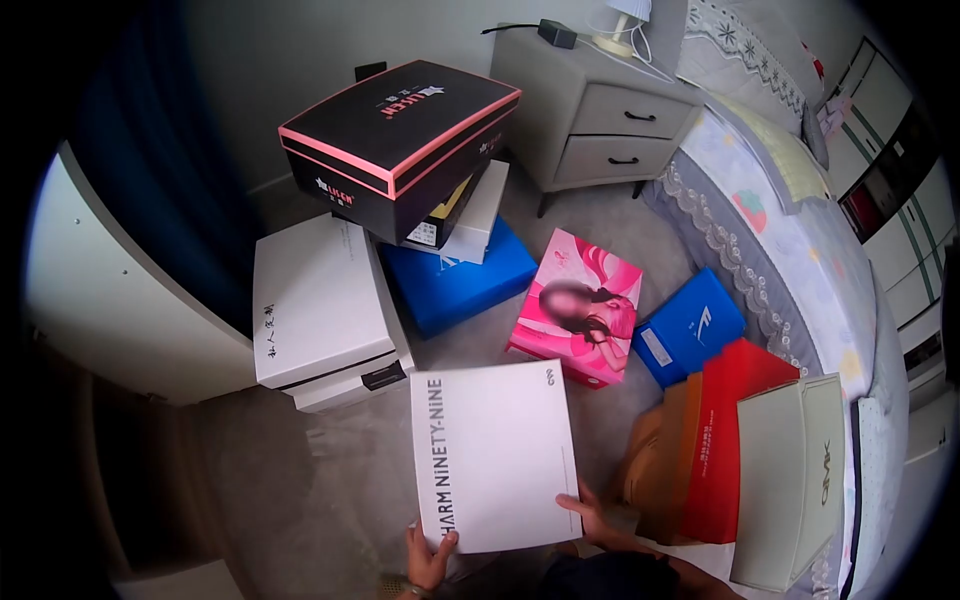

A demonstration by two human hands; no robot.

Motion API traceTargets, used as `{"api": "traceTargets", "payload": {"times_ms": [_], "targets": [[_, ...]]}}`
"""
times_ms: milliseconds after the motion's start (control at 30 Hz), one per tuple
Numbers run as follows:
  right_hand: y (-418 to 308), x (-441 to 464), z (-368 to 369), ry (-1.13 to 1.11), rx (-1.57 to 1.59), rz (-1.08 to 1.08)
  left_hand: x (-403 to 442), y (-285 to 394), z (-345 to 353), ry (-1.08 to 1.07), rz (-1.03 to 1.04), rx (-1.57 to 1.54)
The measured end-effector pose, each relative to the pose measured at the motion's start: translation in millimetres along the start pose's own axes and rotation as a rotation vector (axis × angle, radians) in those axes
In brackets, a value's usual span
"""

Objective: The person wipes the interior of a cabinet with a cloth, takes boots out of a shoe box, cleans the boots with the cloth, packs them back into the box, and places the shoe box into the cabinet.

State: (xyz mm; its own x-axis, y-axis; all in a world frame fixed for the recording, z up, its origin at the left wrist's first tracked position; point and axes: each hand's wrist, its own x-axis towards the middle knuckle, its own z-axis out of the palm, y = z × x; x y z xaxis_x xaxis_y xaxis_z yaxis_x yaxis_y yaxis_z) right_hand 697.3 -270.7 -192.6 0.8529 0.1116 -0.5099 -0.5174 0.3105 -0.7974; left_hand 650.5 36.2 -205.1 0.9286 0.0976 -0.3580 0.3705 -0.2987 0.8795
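White card, printed “HARM NiNETY-NiNE”, formed the flat box, which was pinched at its near left corner by the left hand and at its right edge by the right hand. Beyond the grip, “LISEN” was shown on a black box; left of the grip, Chinese characters were printed on a white carton; to its right, a pale box was marked, seemingly, “GMK”.

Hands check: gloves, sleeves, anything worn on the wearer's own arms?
Both left hand and right hand ungloved. Possible thin band at the left wrist, too small to make out. No sleeve visible on the right forearm.
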Motion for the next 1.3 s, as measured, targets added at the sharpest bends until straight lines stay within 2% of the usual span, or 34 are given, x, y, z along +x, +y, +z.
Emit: {"api": "traceTargets", "payload": {"times_ms": [133,200,233,267,333,367,400,467,500,567,667,733,800,833,867,933,967,1000,1067,1100,1133,1200,1233,1300], "targets": [[21.4,2.5,-3.3,0.016,0.04,0.057,-4.3,-12.7,-0.5,-0.013,0.02,0.089],[17.3,16.2,-6.2,0.034,0.028,0.121,1.6,-34.6,1.0,0.021,0.036,0.228],[11.2,25.2,-4.0,0.052,0.017,0.168,10.8,-26.2,3.2,0.123,0.021,0.195],[4.9,34.3,-2.3,0.047,0.016,0.165,21.1,-12.2,2.5,0.128,0.024,0.195],[1.3,44.5,-0.4,0.115,-0.057,0.123,29.2,12.8,-1.6,-0.074,-0.039,0.267],[6.0,48.0,-5.2,0.138,-0.109,0.085,28.5,18.6,0.3,-0.046,0.026,0.334],[8.8,48.6,-7.5,0.136,-0.114,0.092,25.1,19.4,0.9,-0.044,0.018,0.33],[6.1,49.8,-4.4,0.259,-0.381,-0.042,21.5,26.2,-0.7,-0.022,0.047,0.383],[2.4,48.1,-5.7,0.255,-0.383,-0.034,18.6,31.1,-3.9,-0.02,0.038,0.383],[-31.4,44.2,1.4,0.145,-0.227,0.087,14.5,56.6,-12.5,-0.019,-0.108,0.239],[-62.8,43.1,0.1,0.134,-0.132,0.149,9.0,78.8,-15.6,0.002,-0.074,0.093],[-85.1,40.2,-1.7,0.103,0.062,0.196,15.7,57.2,-17.3,-0.027,-0.053,0.074],[-109.4,36.1,-5.4,0.122,0.22,0.26,24.2,48.1,-26.6,-0.131,0.029,-0.494],[-120.4,29.0,12.9,0.193,0.24,0.158,19.7,99.2,-42.0,-0.17,0.036,-0.543],[-126.5,29.3,15.4,0.188,0.237,0.173,23.6,94.2,-45.9,-0.16,0.025,-0.543],[-137.6,32.9,15.9,0.109,0.316,0.237,32.6,73.1,-52.2,-0.177,0.182,-0.307],[-145.2,30.1,26.3,0.15,0.322,0.25,32.7,71.7,-51.1,-0.149,0.08,-0.3],[-149.9,23.3,40.0,0.144,0.318,0.258,29.9,72.1,-47.4,-0.14,0.075,-0.302],[-155.1,12.5,63.0,0.36,0.124,-0.089,22.6,72.4,-39.4,-0.122,-0.188,-0.215],[-164.3,26.6,38.6,0.275,0.242,0.125,21.5,59.2,-33.8,-0.149,-0.184,-0.222],[-167.1,41.2,19.0,0.278,0.237,0.13,20.5,61.3,-32.6,-0.15,-0.191,-0.227],[-170.1,63.5,-4.5,0.154,0.305,0.147,17.6,68.7,-28.3,-0.264,0.251,0.254],[-176.6,69.4,0.4,0.148,0.349,0.137,18.9,50.3,-23.4,-0.388,0.3,0.341],[-179.9,83.4,9.2,0.145,0.394,0.126,17.1,46.6,-16.9,-0.413,0.53,0.599]]}}
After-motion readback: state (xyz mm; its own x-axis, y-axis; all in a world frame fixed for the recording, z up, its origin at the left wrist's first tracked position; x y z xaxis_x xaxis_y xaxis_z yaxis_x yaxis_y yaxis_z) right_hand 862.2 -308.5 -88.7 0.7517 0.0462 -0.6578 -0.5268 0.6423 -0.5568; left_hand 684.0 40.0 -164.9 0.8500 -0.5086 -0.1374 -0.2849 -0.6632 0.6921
